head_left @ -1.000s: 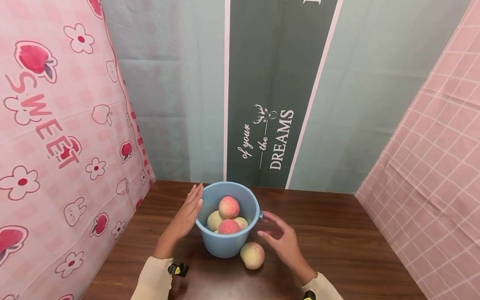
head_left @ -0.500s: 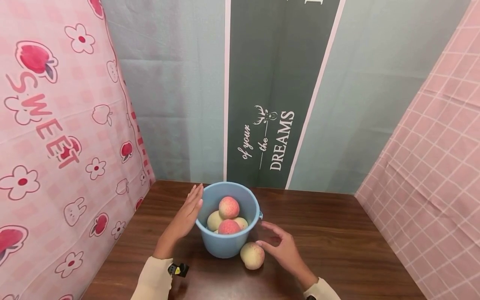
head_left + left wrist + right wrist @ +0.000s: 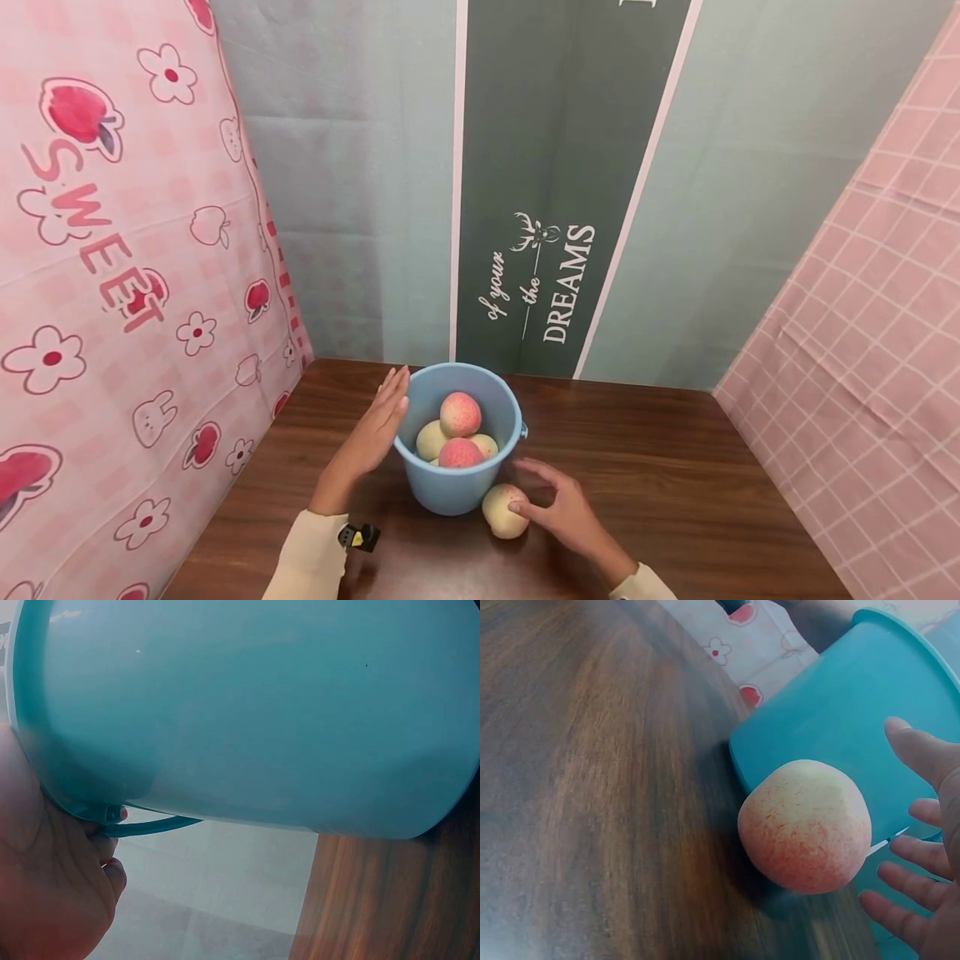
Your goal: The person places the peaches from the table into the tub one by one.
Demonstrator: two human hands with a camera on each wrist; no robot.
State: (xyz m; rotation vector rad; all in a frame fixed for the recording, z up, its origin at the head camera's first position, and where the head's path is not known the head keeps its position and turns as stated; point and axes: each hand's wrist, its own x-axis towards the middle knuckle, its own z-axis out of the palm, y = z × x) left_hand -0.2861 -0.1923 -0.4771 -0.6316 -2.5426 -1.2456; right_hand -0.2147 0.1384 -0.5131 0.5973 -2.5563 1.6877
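Note:
A light blue bucket (image 3: 452,493) stands upright on the table, with several peaches (image 3: 460,414) inside. My left hand (image 3: 372,431) lies flat against the bucket's left rim, fingers straight; its palm (image 3: 56,877) shows beside the handle (image 3: 154,826) in the left wrist view. On the table, at the bucket's front right, sits one loose pale yellow and red peach (image 3: 504,515). Close by, my right hand (image 3: 566,510) hovers with thumb and fingers spread. In the right wrist view a gap separates those spread fingers (image 3: 915,855) from the peach (image 3: 805,825).
Dark brown wood table (image 3: 675,500) extends on both sides of the bucket. A pink printed cloth (image 3: 150,250) hangs at the left, a pink grid cloth (image 3: 862,317) at the right. Behind is a grey-green curtain (image 3: 675,250) with lettering on its dark middle band.
My right hand has moved down and toward me from the bucket's right rim to the loose peach, its thumb now overlapping the peach in the head view. Left hand, bucket and peaches have stayed put.

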